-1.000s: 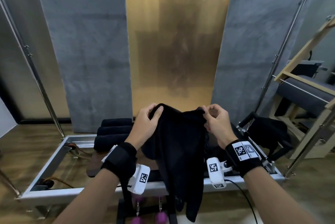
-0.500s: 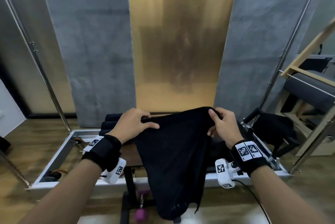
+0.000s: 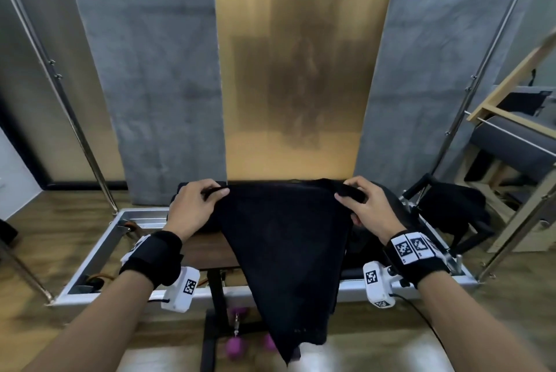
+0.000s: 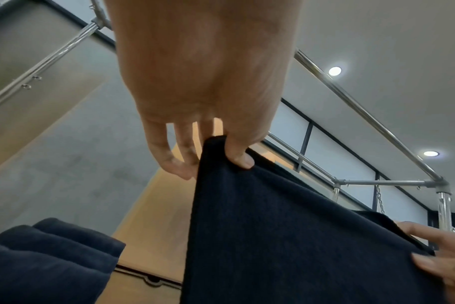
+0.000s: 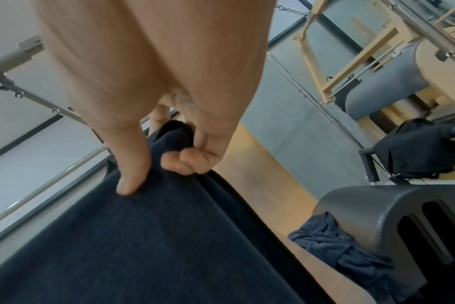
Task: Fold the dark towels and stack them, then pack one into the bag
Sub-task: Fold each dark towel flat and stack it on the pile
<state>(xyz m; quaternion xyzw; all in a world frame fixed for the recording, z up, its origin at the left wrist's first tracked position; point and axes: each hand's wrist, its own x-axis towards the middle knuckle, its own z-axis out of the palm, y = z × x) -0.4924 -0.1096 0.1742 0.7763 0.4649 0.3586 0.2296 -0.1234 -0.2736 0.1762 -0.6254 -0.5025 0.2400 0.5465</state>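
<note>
A dark towel [image 3: 285,239] hangs stretched between my two hands, its top edge level and its lower end tapering down past the frame rail. My left hand [image 3: 192,206] pinches the towel's left top corner [image 4: 221,152] between thumb and fingers. My right hand [image 3: 365,206] grips the bunched right top corner [image 5: 173,135]. Behind my left hand lies a stack of folded dark towels [image 4: 47,259], mostly hidden in the head view. A black bag [image 3: 451,209] hangs on a bar at the right.
A silver metal frame [image 3: 99,251] surrounds a brown padded surface [image 3: 210,251]. Slanted steel poles [image 3: 75,119] rise left and right. A grey slotted basket [image 5: 403,226] with a crumpled dark cloth [image 5: 335,244] beside it sits to my right. Purple dumbbells [image 3: 237,344] lie on the floor.
My hands have moved apart and lowered, spreading the bunched towel into a flat sheet with a straight top edge.
</note>
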